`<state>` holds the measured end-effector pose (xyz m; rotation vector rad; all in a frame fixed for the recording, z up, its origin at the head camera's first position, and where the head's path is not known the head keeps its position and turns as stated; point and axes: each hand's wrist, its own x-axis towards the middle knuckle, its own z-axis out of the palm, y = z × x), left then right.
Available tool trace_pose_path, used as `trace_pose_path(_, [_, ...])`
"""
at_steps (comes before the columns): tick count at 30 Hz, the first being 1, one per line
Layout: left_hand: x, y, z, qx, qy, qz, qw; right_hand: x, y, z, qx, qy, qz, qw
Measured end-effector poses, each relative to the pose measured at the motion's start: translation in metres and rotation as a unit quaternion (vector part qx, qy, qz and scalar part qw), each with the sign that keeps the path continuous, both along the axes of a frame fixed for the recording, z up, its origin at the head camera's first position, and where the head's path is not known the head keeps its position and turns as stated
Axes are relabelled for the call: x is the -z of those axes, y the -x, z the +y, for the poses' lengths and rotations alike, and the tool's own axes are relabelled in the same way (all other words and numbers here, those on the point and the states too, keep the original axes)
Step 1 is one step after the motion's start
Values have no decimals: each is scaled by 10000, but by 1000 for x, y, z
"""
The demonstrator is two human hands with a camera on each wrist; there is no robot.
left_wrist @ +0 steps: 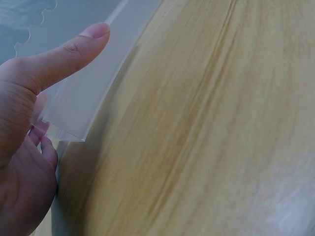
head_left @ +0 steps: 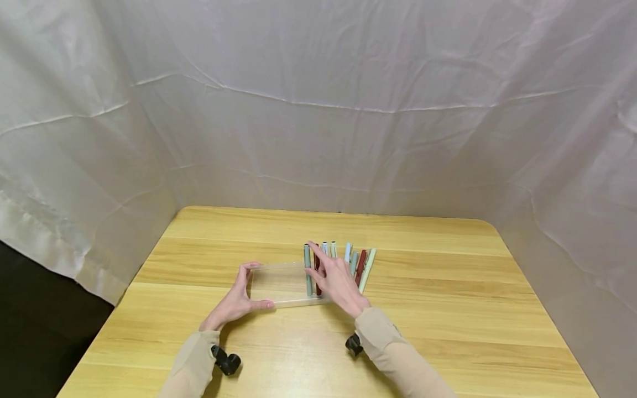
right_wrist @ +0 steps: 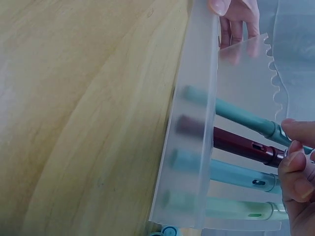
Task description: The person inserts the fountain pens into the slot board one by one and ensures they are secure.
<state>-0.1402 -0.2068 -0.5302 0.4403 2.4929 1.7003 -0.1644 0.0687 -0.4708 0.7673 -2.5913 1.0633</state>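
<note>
My left hand (head_left: 240, 298) grips the left end of a clear plastic pen holder (head_left: 276, 283), thumb along its front wall and fingers at the back. The notched back edge shows in the right wrist view. Four pens lie side by side across the holder: a teal pen (right_wrist: 246, 118), a dark red pen (right_wrist: 241, 146), a light blue pen (right_wrist: 231, 172) and a pale green pen (right_wrist: 234, 208). Their lower ends show blurred through the frosted front wall. My right hand (head_left: 340, 282) pinches the teal pen near its upper end, with the thumb against it and the index finger stretched out.
Right of the holder, partly behind my right hand, lie a second light blue pen (head_left: 348, 251), teal pen (head_left: 354, 264), dark red pen (head_left: 361, 265) and pale green pen (head_left: 368, 271). The wooden table (head_left: 448, 298) reaches back to a pale curtain (head_left: 318, 143).
</note>
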Motion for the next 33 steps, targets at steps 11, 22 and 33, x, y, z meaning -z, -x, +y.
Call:
trace_pose_path(11, [0, -1, 0, -31, 68, -42, 10000, 3, -6, 7, -30, 351, 54, 9994])
trace_pose_path(22, [-1, -1, 0, -14, 42, -5, 10000, 9, -12, 19, 233, 1061, -107, 9940])
trace_pose_path(33, [-2, -1, 0, 8, -37, 2, 10000, 18, -19, 39, 611, 2015, -718, 9749])
